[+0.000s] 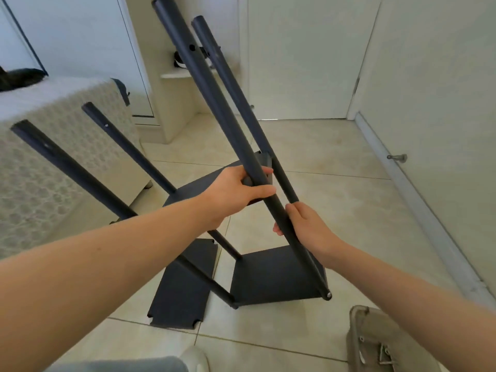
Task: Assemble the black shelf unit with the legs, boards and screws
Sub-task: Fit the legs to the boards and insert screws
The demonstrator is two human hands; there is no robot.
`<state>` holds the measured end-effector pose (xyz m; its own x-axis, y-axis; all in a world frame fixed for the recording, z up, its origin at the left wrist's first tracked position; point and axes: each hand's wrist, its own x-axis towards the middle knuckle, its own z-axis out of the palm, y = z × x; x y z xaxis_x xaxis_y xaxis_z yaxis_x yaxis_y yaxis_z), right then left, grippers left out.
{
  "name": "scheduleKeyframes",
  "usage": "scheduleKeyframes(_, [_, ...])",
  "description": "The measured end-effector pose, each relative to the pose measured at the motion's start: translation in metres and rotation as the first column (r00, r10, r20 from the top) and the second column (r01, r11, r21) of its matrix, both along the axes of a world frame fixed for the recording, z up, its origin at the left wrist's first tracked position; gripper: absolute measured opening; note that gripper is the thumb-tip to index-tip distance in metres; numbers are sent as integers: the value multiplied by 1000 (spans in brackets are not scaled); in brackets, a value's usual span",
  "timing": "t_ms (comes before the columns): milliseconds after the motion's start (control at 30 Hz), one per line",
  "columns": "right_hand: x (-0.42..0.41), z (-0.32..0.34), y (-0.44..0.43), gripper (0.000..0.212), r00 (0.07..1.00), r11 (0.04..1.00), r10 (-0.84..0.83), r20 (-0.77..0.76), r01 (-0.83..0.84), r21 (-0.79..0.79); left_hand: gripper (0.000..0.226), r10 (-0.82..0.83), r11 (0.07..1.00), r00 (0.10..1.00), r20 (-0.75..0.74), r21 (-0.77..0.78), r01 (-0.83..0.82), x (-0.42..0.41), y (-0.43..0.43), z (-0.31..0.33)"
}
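Observation:
A half-built black shelf unit stands tilted on the tiled floor. Its bottom board (271,277) carries several long black legs. My left hand (236,194) grips the near right leg (214,108) about halfway up, fingers curled round it beside a second black board (196,187) mounted higher on the legs. My right hand (306,226) grips the same leg lower down. Behind it the far right leg (230,84) leans the same way. Two left legs (67,162) (126,146) slant up to the left. A loose black board (185,285) with notched corners lies flat on the floor.
A bed (53,146) with a patterned cover stands at left, close to the left legs. White doors and wall (308,57) close off the back and right, with a doorstop (397,157) low on the right. My shoes (375,342) show at the bottom edge.

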<state>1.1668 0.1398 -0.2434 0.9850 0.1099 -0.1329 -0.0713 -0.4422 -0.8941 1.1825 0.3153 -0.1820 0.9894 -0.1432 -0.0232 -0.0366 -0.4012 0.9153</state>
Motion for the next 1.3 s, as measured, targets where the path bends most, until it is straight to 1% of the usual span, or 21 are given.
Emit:
scheduleKeyframes(67, [8, 3, 3, 31, 1000, 1000, -9, 15, 8, 26, 29, 35, 999, 999, -2, -23, -35, 3, 13, 1])
scheduleKeyframes(200, [18, 8, 7, 27, 999, 992, -34, 17, 32, 120, 55, 74, 997, 997, 7, -19, -74, 5, 33, -5])
scheduleKeyframes(300, [26, 10, 15, 22, 999, 994, -33, 12, 32, 107, 61, 103, 994, 994, 19, -27, -102, 3, 42, -13])
scheduleKeyframes(400, [31, 8, 25, 20, 998, 997, -44, 35, 41, 65, 63, 116, 991, 993, 15, -62, -115, 4, 53, -21])
scheduleKeyframes(533, [36, 4, 45, 12, 995, 997, -58, 79, 53, 56, 62, 140, 985, 990, 2, -102, -139, 2, 72, -28])
scheduleKeyframes(633, [37, -2, 61, 10, 994, 999, -40, 101, 39, 12, 63, 158, 978, 987, -20, -138, -160, -3, 88, -39])
scheduleKeyframes(767, [31, -8, 75, 12, 994, 998, -13, 105, 20, -59, 61, 190, 957, 979, -72, -211, -201, -19, 104, -59])
scheduleKeyframes(900, [18, -16, 85, 14, 993, 990, -4, 114, 20, -140, 53, 252, 936, 959, -127, -220, -275, -39, 107, -81])
scheduleKeyframes(967, [9, -21, 89, 13, 994, 985, 0, 110, 19, -170, 55, 270, 925, 948, -169, -229, -304, -48, 109, -91])
scheduleKeyframes(1067, [-1, -26, 91, 12, 994, 980, 14, 109, 8, -198, 55, 249, 909, 938, -240, -275, -312, -59, 112, -104])
scheduleKeyframes(1300, [-21, -37, 94, 10, 996, 964, 65, 64, -46, -264, 70, 184, 863, 917, -354, -389, -323, -82, 116, -131])
